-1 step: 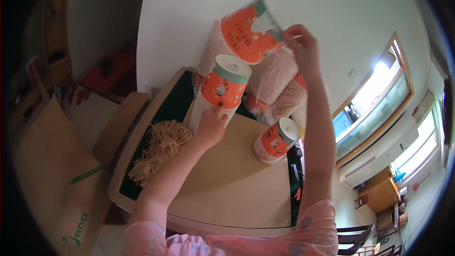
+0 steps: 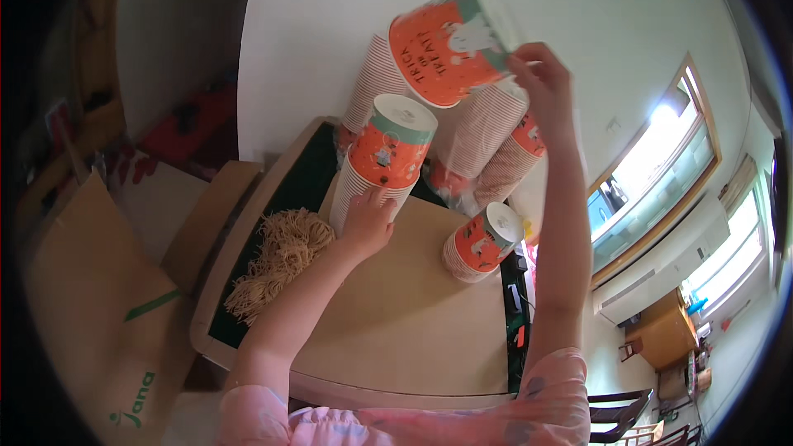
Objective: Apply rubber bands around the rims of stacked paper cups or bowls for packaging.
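In my raised right hand [image 2: 541, 70], closed at its rim, is an orange and green paper cup [image 2: 450, 45] with a white ghost print, tilted on its side. My left hand [image 2: 369, 221] grips the lower right side of a tall stack of paper cups [image 2: 396, 144]. These cups stand upside down, the top one showing its white base and orange and green wall, with white rims layered below. A shorter upside-down stack of the same cups [image 2: 483, 244] stands farther right on the tan tabletop [image 2: 413, 306].
Long cup stacks in clear plastic [image 2: 483, 132] lean behind my hands near the wall. A bundle of beige cords [image 2: 281, 260] lies left of the tall stack. An open cardboard box [image 2: 99, 306] stands left of the table, and small dark items [image 2: 516, 297] line its right edge.
My right hand has shifted slightly to the right, and the cup in it has turned and risen a little. My left hand stays at the tall stack.
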A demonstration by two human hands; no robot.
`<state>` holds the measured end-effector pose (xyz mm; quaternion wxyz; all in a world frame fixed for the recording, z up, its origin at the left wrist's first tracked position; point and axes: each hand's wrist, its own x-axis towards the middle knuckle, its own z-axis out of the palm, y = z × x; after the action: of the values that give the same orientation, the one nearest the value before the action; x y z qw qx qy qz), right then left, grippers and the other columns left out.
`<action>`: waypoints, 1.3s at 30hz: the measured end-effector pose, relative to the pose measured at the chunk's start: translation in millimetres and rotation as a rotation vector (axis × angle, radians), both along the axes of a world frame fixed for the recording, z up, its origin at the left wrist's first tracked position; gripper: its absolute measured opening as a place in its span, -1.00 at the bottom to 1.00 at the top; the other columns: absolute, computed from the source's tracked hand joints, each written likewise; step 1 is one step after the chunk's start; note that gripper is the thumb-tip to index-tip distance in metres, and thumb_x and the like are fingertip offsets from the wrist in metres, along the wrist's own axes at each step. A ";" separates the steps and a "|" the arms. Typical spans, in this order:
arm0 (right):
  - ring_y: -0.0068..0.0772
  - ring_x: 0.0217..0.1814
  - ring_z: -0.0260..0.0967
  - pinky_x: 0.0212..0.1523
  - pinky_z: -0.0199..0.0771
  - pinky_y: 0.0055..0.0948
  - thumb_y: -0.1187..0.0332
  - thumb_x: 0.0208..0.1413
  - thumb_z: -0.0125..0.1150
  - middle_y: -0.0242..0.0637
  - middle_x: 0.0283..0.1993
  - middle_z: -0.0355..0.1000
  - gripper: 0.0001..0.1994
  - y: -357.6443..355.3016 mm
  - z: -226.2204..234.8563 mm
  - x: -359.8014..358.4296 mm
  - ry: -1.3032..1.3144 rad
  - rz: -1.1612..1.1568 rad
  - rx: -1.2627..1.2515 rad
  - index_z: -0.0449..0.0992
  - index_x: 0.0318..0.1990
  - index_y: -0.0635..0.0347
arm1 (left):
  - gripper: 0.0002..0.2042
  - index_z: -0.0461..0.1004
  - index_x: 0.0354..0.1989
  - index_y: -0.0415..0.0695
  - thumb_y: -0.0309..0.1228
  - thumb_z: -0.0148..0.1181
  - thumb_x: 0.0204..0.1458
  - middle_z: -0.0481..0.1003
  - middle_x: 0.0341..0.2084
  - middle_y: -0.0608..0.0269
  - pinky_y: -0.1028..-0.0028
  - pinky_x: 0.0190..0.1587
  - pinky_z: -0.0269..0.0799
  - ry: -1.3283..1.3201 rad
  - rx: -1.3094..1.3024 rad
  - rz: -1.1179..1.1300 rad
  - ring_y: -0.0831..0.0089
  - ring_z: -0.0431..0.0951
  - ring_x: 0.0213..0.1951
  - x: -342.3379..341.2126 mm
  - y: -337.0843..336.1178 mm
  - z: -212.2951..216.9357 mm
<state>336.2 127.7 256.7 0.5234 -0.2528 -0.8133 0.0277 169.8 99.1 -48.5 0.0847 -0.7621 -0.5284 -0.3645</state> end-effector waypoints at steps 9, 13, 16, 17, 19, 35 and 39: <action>-0.55 -0.54 0.35 -0.59 0.36 -0.61 0.24 0.22 0.01 -0.40 -0.43 0.37 -0.82 -126.3 -270.5 108.7 0.649 0.295 -1.304 0.34 -0.17 0.14 | -0.44 -0.03 0.34 -0.13 -0.10 -0.21 0.27 0.08 0.29 0.19 0.38 0.27 0.04 -1.669 -0.682 -0.478 0.37 0.07 0.31 -5.2 -134.8 -19.9; -0.52 -0.25 0.43 -0.37 0.47 -0.52 0.33 0.28 -0.12 -0.34 -0.17 0.41 -0.76 -181.9 -388.5 86.4 0.697 0.042 -1.506 0.26 0.07 0.07 | -0.45 -0.02 0.33 -0.20 -0.12 -0.23 0.28 0.10 0.28 0.15 0.41 0.28 0.00 -1.550 -0.707 -0.598 0.36 0.07 0.30 6.9 -193.0 -70.2; -0.52 -0.15 0.43 -0.24 0.50 -0.44 0.44 0.24 -0.12 -0.32 -0.11 0.41 -0.67 -197.7 -442.5 87.7 0.715 0.057 -1.523 0.22 0.16 0.09 | -0.47 0.00 0.30 -0.29 -0.16 -0.23 0.28 0.16 0.23 0.08 0.43 0.28 -0.01 -1.328 -0.650 -0.478 0.40 0.09 0.28 19.3 -204.4 -77.3; -0.52 -0.14 0.42 -0.23 0.49 -0.45 0.49 0.22 -0.11 -0.33 -0.10 0.41 -0.67 -197.6 -449.8 83.2 0.564 -0.011 -1.366 0.23 0.15 0.12 | -0.47 0.00 0.30 -0.29 -0.16 -0.23 0.28 0.16 0.23 0.08 0.43 0.28 -0.01 -1.318 -0.661 -0.467 0.40 0.09 0.28 19.6 -204.0 -81.5; -0.50 -0.09 0.40 -0.15 0.47 -0.46 0.62 0.15 -0.08 -0.32 -0.03 0.40 -0.63 -202.2 -460.4 81.0 0.474 -0.105 -1.273 0.27 0.13 0.21 | -0.51 0.05 0.28 -0.28 -0.21 -0.20 0.28 0.20 0.20 0.09 0.42 0.27 0.01 -1.278 -0.678 -0.373 0.39 0.15 0.25 19.3 -204.3 -88.2; -0.46 -0.25 0.40 -0.24 0.44 -0.52 0.56 0.12 0.02 -0.28 -0.21 0.44 -0.84 -194.0 -483.1 102.2 0.381 -0.379 -0.864 0.41 -0.14 0.29 | -0.89 0.48 -0.31 -0.19 -0.43 0.17 0.06 0.47 -0.47 0.31 0.54 -0.31 0.38 -0.976 -0.220 0.310 0.52 0.46 -0.41 -84.7 -159.2 -115.7; -0.46 -0.29 0.38 -0.32 0.40 -0.53 0.56 0.11 0.00 -0.26 -0.26 0.42 -0.87 -195.1 -475.3 96.1 0.279 -0.392 -0.799 0.43 -0.20 0.26 | -0.87 0.46 -0.39 -0.25 -0.43 0.15 0.06 0.45 -0.54 0.19 0.49 -0.35 0.37 -0.771 -0.078 0.434 0.42 0.45 -0.48 -118.0 -126.7 -95.9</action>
<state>432.3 -67.4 -218.7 0.4845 -0.5775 -0.5976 0.2732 51.8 -27.6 -144.4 -0.0727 -0.4445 -0.6826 -0.5755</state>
